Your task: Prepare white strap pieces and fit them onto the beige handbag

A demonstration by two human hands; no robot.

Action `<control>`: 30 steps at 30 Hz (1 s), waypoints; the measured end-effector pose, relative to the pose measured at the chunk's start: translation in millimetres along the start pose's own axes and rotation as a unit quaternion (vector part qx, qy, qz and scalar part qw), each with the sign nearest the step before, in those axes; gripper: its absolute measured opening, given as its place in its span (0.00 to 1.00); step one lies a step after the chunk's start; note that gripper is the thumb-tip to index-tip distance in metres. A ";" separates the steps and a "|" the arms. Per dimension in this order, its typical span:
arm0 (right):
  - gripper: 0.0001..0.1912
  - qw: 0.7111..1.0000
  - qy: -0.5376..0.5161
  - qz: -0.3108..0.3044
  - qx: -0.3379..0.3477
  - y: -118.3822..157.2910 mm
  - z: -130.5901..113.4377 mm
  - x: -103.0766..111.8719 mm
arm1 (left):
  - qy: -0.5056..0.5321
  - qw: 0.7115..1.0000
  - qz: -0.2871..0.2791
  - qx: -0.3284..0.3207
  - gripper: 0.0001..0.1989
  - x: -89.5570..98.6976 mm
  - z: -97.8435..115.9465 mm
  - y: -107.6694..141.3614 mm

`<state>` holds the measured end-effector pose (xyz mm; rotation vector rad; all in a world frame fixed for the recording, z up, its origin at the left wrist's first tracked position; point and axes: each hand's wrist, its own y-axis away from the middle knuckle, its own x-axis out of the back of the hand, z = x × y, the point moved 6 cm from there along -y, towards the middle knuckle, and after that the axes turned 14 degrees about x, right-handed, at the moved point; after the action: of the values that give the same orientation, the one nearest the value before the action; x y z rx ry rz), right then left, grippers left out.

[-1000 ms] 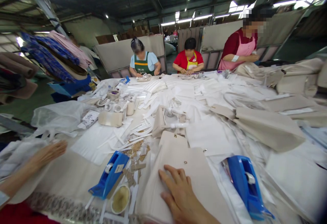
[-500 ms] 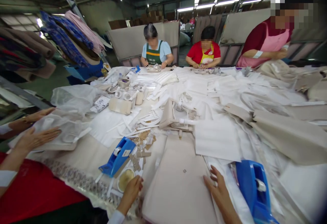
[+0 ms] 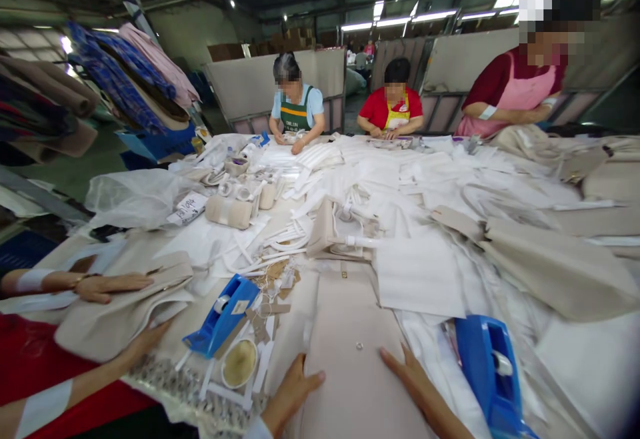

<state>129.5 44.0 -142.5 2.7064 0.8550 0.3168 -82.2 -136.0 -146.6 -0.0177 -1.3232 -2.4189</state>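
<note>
The head-worn camera looks forward and down across the table (image 3: pixel 204 284) from above its near edge.

Bag (image 3: pixel 350 315) apparently directly on table (image 3: pixel 187 325)

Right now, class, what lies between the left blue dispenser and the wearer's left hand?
A round tub and white strips lie there, between the dispenser and left hand, in the head view.

Lettering at the workbench: the green apron (image 3: pixel 295 117) of a co-worker across the table bears pale capitals that appear to read "OMLUN", above a smaller illegible line. A white label (image 3: pixel 187 209) carries dark handwriting, seemingly ending in "94", its other characters uncertain; a small emblem on the yellow apron (image 3: pixel 399 115) is unreadable.
</note>
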 end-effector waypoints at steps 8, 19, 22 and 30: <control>0.30 0.981 0.162 0.032 0.103 -17.2 3.8 3.6 | -0.323 0.893 0.293 -0.107 0.31 -10.9 80.4 -12.2; 0.17 0.873 0.426 0.094 0.219 -38.4 -27.3 -11.0 | -0.332 0.880 0.326 -0.094 0.30 -10.5 70.6 -39.5; 0.29 0.800 0.512 0.062 0.308 -40.3 -38.8 -33.1 | -0.334 0.884 0.315 -0.085 0.31 -9.3 68.4 -46.7; 0.26 0.738 0.539 -0.166 0.371 -46.8 -12.0 -65.3 | -0.332 0.890 0.309 -0.057 0.30 -10.5 55.9 -65.2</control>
<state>49.2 44.8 -154.7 2.7098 2.0936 1.9284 -103.8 -55.6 -170.2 -1.2001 -1.1571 -1.9630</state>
